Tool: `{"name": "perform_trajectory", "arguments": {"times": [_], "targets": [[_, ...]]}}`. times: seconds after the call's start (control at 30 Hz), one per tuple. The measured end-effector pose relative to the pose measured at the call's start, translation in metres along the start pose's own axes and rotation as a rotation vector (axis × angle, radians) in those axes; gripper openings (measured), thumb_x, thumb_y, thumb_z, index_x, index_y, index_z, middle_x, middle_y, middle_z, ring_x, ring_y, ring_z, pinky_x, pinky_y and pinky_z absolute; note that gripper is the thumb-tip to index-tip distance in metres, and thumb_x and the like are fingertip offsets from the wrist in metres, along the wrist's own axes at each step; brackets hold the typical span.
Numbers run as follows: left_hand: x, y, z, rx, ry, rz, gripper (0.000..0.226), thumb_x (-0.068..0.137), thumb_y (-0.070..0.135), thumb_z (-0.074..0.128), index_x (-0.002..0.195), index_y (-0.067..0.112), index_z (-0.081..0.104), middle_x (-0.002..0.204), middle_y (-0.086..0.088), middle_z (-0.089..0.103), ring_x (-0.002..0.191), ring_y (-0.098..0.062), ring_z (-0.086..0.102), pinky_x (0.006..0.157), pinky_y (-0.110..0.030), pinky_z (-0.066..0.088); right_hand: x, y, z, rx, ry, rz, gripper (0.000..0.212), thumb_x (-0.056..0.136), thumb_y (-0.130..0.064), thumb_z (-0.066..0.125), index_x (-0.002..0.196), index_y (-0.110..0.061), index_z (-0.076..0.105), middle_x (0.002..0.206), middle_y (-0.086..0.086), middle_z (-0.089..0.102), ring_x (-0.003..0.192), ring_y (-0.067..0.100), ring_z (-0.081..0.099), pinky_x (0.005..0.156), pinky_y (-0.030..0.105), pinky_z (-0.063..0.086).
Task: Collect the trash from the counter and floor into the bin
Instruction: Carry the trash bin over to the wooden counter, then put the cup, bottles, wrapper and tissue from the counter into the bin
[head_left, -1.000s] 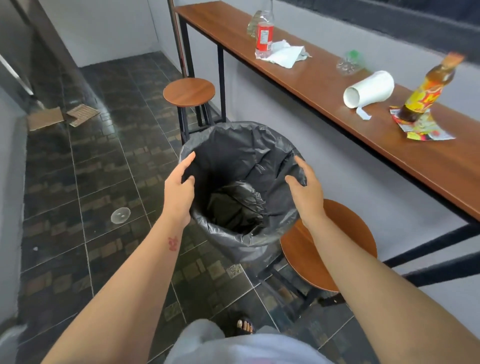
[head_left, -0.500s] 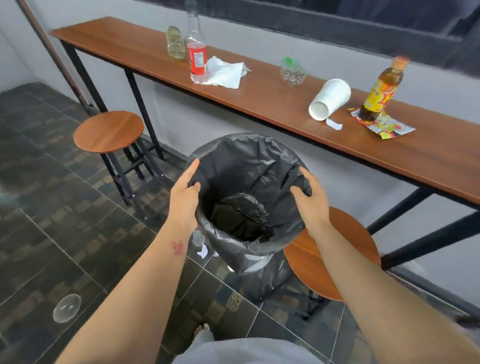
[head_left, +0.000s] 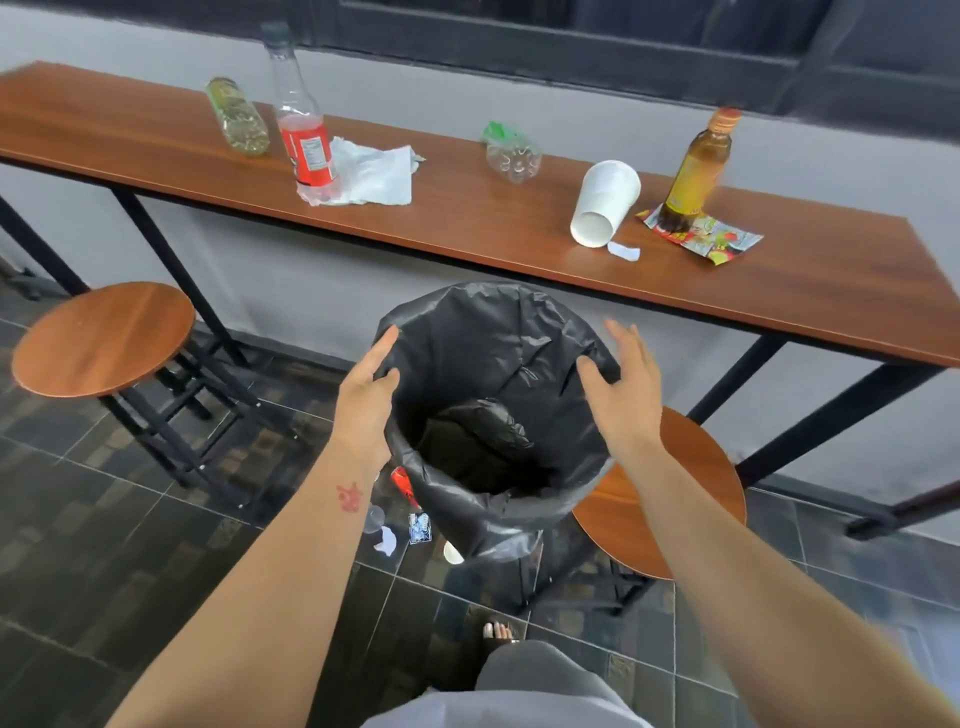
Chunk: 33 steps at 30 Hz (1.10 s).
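left hand (head_left: 366, 400): fingers extended, palm inward | right hand (head_left: 621, 387): fingers spread | both forearms outstretched

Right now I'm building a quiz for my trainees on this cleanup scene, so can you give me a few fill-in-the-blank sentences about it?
1. The bin is lined with a ____ plastic bag.
2. The white paper cup on the counter is lying on its ____.
3. The amber bottle stands on a colourful ____.
4. The left hand touches the bin's rim, while the right hand is ____ with its fingers spread.

Missing words: black; side; wrapper; open
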<state>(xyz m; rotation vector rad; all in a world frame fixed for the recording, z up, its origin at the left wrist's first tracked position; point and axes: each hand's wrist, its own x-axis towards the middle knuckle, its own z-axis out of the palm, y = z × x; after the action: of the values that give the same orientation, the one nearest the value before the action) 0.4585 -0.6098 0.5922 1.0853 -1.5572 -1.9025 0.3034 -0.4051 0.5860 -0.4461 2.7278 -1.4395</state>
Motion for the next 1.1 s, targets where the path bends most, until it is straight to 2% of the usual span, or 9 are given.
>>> {"name": "perform_trajectory", "arguments": {"times": [0.13, 0.37, 0.47, 0.6, 0.67, 0.77, 0.9, 1.03, 1.1], "targets": [[0.013, 0.001, 0.005, -0.020, -0.060, -0.047, 0.050, 0.103, 0.007, 0.047, 0.121, 0.050, 0.066, 0.143, 0.009, 0.055, 0.131, -0.021, 0.053, 0.107, -0.046, 0.046, 0.033, -0.018, -0.003, -0.025, 0.120, -0.100, 0.060, 0.092, -0.037, 0.061, 0.146, -0.030, 0.037, 0.156, -0.007, 0.032, 0.143, 0.015, 0.024, 0.112, 0.033, 0.028], [0.029, 0.003, 0.020, -0.111, -0.084, -0.091, 0.050, 0.104, 0.002, 0.043, 0.128, 0.039, 0.065, 0.130, 0.009, 0.063, 0.110, -0.017, 0.067, 0.091, -0.040, 0.058, 0.096, -0.050, 0.001, -0.298, 0.458, -0.209, 0.063, 0.080, -0.053, 0.061, 0.132, -0.019, 0.051, 0.131, 0.003, 0.053, 0.120, 0.026, 0.047, 0.094, 0.040, 0.037], [0.037, 0.002, 0.025, -0.123, -0.071, -0.094, 0.051, 0.103, 0.000, 0.043, 0.127, 0.038, 0.067, 0.131, 0.007, 0.064, 0.110, -0.019, 0.068, 0.091, -0.041, 0.058, 0.123, -0.057, 0.011, -0.352, 0.411, -0.212, 0.079, 0.076, -0.059, 0.063, 0.140, -0.016, 0.044, 0.141, 0.012, 0.048, 0.127, 0.033, 0.045, 0.098, 0.045, 0.040], [0.044, 0.001, 0.026, -0.115, -0.069, -0.082, 0.050, 0.102, 0.001, 0.045, 0.125, 0.040, 0.068, 0.134, 0.004, 0.063, 0.114, -0.022, 0.066, 0.095, -0.045, 0.055, 0.152, -0.060, 0.023, -0.425, 0.183, -0.094, 0.097, 0.079, -0.065, 0.062, 0.154, -0.025, 0.015, 0.158, 0.022, 0.016, 0.140, 0.042, 0.028, 0.111, 0.050, 0.029], [0.046, 0.002, 0.026, -0.095, -0.065, -0.082, 0.051, 0.103, 0.002, 0.045, 0.124, 0.042, 0.068, 0.136, 0.004, 0.061, 0.118, -0.022, 0.064, 0.097, -0.047, 0.054, 0.162, -0.064, 0.027, -0.448, 0.168, -0.090, 0.097, 0.080, -0.066, 0.059, 0.155, -0.030, 0.009, 0.159, 0.025, 0.011, 0.139, 0.044, 0.030, 0.111, 0.048, 0.030], [0.047, 0.004, 0.026, -0.074, -0.057, -0.078, 0.051, 0.103, 0.003, 0.045, 0.123, 0.044, 0.067, 0.139, 0.006, 0.059, 0.121, -0.021, 0.061, 0.098, -0.045, 0.053, 0.169, -0.068, 0.032, -0.396, 0.152, -0.117, 0.082, 0.088, -0.056, 0.058, 0.154, -0.037, 0.013, 0.158, 0.024, 0.014, 0.135, 0.043, 0.038, 0.110, 0.045, 0.033], [0.049, 0.008, 0.027, -0.074, -0.058, -0.074, 0.050, 0.103, 0.002, 0.044, 0.125, 0.041, 0.067, 0.136, 0.005, 0.061, 0.117, -0.019, 0.063, 0.094, -0.041, 0.056, 0.165, -0.064, 0.031, -0.286, 0.150, -0.213, 0.064, 0.091, -0.025, 0.060, 0.147, -0.036, 0.032, 0.158, 0.019, 0.017, 0.127, 0.040, 0.046, 0.101, 0.040, 0.042], [0.047, 0.013, 0.027, -0.084, -0.064, -0.082, 0.050, 0.103, 0.002, 0.043, 0.127, 0.039, 0.066, 0.132, 0.006, 0.063, 0.112, -0.017, 0.065, 0.086, -0.036, 0.059, 0.157, -0.063, 0.023, -0.124, 0.205, -0.347, 0.063, 0.087, -0.013, 0.060, 0.145, -0.030, 0.040, 0.158, 0.014, 0.020, 0.137, 0.033, 0.036, 0.104, 0.041, 0.043], [0.045, 0.015, 0.025, -0.094, -0.070, -0.085, 0.050, 0.103, 0.001, 0.043, 0.128, 0.038, 0.066, 0.131, 0.006, 0.064, 0.110, -0.017, 0.066, 0.086, -0.036, 0.059, 0.146, -0.066, 0.018, -0.095, 0.204, -0.481, 0.061, 0.088, -0.013, 0.060, 0.144, -0.028, 0.043, 0.158, 0.014, 0.020, 0.141, 0.031, 0.030, 0.104, 0.034, 0.040]]}}
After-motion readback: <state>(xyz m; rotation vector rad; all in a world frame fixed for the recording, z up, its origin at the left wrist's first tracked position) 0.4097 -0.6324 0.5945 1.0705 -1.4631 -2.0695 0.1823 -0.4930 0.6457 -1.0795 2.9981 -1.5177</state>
